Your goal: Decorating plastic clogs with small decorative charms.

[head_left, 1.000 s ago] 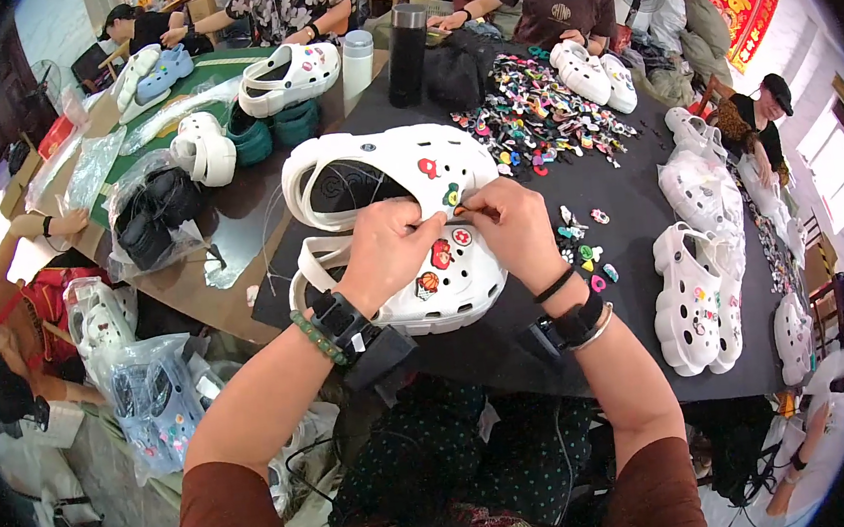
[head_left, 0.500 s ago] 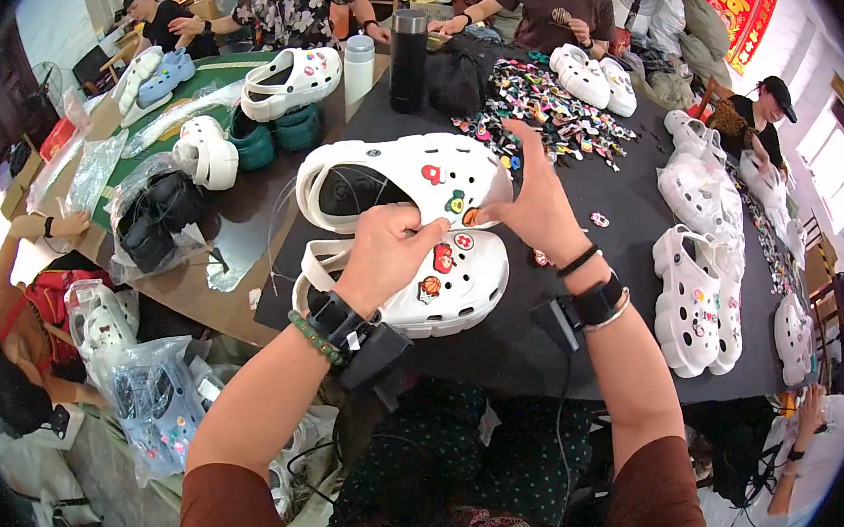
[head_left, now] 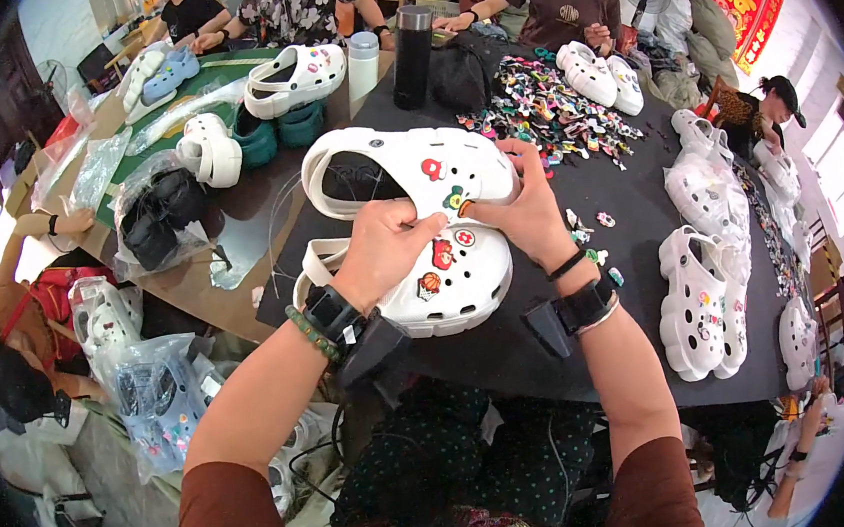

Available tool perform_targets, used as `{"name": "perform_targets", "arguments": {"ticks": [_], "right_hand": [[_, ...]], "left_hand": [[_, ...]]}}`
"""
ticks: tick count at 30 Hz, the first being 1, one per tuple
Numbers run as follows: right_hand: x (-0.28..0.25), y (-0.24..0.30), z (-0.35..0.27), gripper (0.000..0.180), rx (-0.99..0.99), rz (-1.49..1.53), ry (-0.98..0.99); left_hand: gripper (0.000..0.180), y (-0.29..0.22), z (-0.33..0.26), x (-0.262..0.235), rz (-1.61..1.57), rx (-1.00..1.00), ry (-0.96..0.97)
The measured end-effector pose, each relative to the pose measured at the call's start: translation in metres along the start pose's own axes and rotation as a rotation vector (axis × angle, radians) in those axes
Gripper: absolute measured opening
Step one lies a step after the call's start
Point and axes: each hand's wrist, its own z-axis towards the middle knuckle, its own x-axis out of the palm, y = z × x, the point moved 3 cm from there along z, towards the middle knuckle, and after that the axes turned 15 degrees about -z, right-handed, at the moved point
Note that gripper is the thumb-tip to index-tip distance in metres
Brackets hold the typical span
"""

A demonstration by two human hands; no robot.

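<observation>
A white clog [head_left: 478,155] with red and green charms on its upper is held between my two hands, its toe to the right. My left hand [head_left: 381,252] grips its near side, thumb on the upper. My right hand [head_left: 530,216] wraps the toe end, its thumb pressing at a small orange-brown charm [head_left: 465,210] partly hidden by that thumb. Just nearer to me lies a second white clog [head_left: 480,294], bearing a red-haired figure charm [head_left: 442,254] and a basketball charm [head_left: 429,284]; my left hand covers part of it.
A heap of loose charms [head_left: 558,101] spreads over the dark table [head_left: 592,369]; several lie beside my right wrist. White clogs [head_left: 692,310] stand at right. A black tumbler [head_left: 413,58] and white bottle [head_left: 362,68] stand at the back. Co-workers sit around, one opposite [head_left: 560,5].
My right hand's fingers, raised and spread before, have closed around the clog's toe. More loose charms now show on the table beside my right wrist.
</observation>
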Motion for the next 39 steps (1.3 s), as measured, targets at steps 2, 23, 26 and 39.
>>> {"name": "perform_targets", "arguments": {"ticks": [2,23,26,39], "right_hand": [[-0.001,0.003,-0.003,0.087,0.021,0.054,0.019],[-0.008,0.007,-0.018,0.015,-0.095,-0.145,0.045],[-0.007,0.009,-0.016,0.013,-0.035,-0.090,0.085],[-0.007,-0.009,-0.009,0.098,0.150,0.181,0.214]], "left_hand": [[0.023,-0.007,-0.001,-0.003,0.062,-0.106,0.004],[0.044,0.007,0.007,-0.007,0.289,-0.010,-0.121],[0.044,0.009,0.005,-0.008,0.282,-0.041,-0.135],[0.034,0.002,0.001,-0.005,0.135,-0.100,-0.062]]}}
